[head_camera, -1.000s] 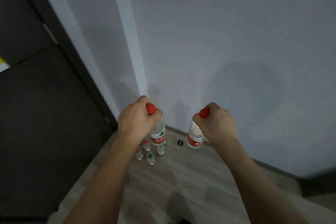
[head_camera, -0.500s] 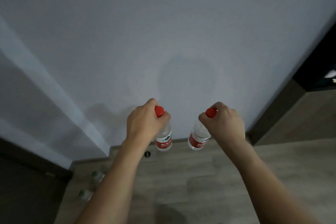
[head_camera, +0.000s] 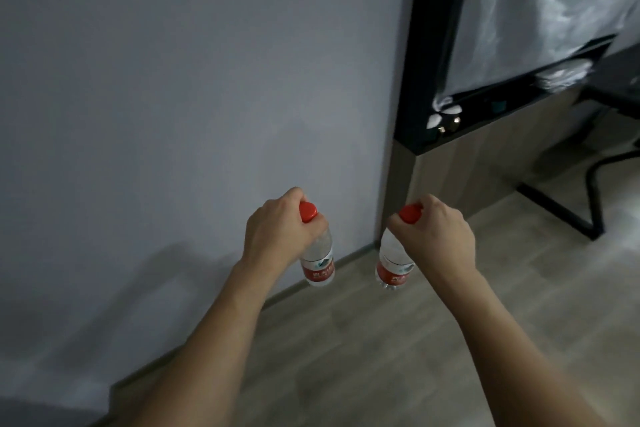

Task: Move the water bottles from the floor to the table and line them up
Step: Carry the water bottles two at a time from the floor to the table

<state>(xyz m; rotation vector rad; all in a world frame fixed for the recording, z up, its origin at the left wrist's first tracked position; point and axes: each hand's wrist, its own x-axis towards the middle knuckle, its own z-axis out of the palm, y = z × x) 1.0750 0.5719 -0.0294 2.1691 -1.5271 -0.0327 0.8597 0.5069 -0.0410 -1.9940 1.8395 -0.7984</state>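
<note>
Showing: two water bottles, left [head_camera: 318, 263] and right [head_camera: 393, 265], each wearing one red cap; two hands.

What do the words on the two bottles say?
Left bottle, held by the left hand: white writing on the red label, too blurred to read.
Right bottle, held by the right hand: white writing on the red label, too blurred to read.
No other writing shows.

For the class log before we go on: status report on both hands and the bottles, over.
Left hand grips one water bottle at its neck. Right hand grips a second bottle likewise. Both bottles hang above the wooden floor. Nothing between them.
</note>
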